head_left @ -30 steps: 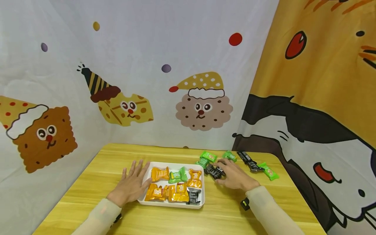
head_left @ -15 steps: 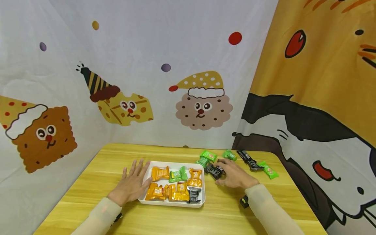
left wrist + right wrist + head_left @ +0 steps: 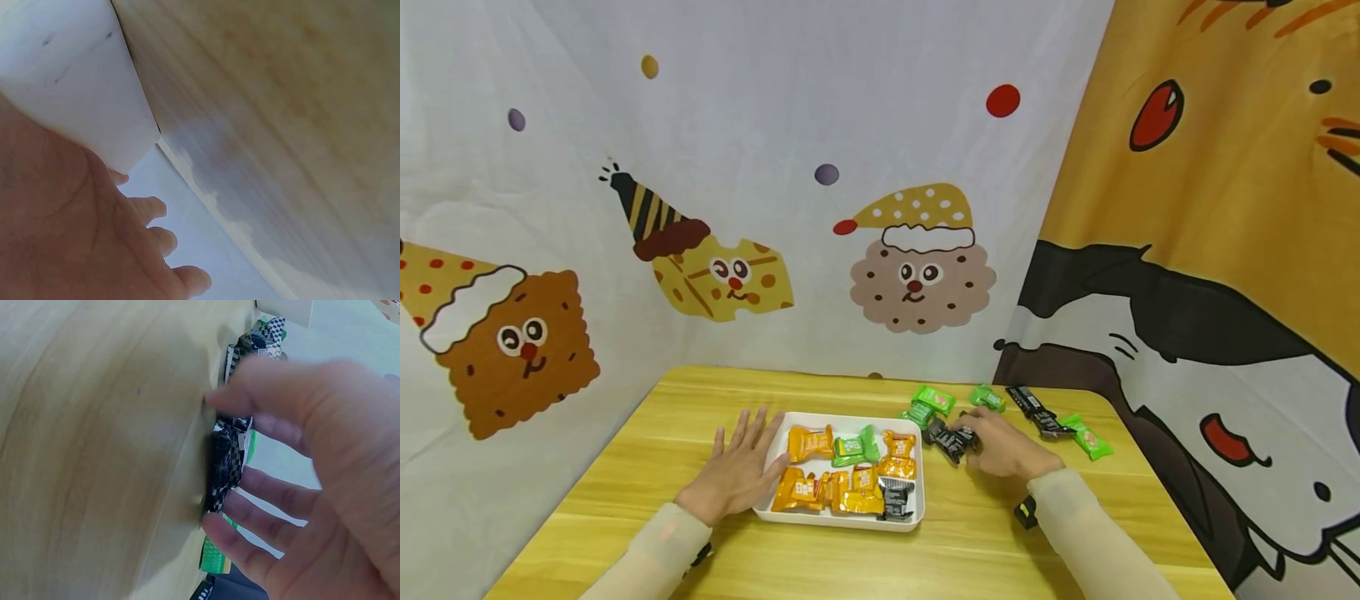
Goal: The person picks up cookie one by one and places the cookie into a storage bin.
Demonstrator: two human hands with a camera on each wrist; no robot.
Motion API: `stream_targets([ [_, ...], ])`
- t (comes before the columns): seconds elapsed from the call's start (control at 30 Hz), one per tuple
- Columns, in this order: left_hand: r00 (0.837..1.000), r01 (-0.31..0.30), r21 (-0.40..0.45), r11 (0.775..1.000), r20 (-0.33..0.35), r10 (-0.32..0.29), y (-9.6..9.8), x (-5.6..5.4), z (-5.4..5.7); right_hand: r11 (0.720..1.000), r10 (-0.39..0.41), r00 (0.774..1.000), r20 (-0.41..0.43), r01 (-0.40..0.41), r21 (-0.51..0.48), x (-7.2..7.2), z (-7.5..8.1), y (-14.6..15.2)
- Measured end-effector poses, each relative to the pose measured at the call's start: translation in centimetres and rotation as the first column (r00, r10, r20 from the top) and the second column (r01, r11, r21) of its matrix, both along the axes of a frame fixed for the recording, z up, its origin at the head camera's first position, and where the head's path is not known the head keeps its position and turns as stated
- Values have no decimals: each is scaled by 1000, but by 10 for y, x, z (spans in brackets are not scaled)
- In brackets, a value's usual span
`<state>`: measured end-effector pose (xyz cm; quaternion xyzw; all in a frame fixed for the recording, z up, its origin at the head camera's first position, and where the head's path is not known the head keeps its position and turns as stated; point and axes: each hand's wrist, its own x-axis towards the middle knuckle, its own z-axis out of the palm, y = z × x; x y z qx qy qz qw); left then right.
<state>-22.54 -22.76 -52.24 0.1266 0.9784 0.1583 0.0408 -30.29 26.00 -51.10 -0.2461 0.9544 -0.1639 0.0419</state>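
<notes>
In the head view, my left hand [image 3: 733, 471] lies with fingers spread at the left side of a white tray [image 3: 835, 522], its thumb over the rim. The left wrist view shows this palm and the straight fingertips [image 3: 194, 280]. Inside the tray are several orange wrapped snacks [image 3: 808, 443], a green one [image 3: 852, 448] and a black one [image 3: 895, 498]. My right hand [image 3: 1007, 446] is right of the tray, its thumb and fingers about a black wrapped snack [image 3: 226, 459]. The thumb is blurred in the right wrist view, and the head view hides part of the fingertips.
Green wrapped snacks [image 3: 934, 399] lie behind the right hand, with another black packet [image 3: 1037, 412] and a green packet [image 3: 1088, 437] farther right. The wooden table [image 3: 700, 392] meets a printed cloth backdrop [image 3: 760, 100].
My right hand has shifted slightly right and its fingers have drawn in, so more of the black snacks shows. The left hand and tray stay in place.
</notes>
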Motion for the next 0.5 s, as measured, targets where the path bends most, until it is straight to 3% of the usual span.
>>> stream_targets([
  [0.5,1000,-2,4,1000,-4,2,-1,-1,0,999,39,993,-114,-38,13,-12,-1,-1],
])
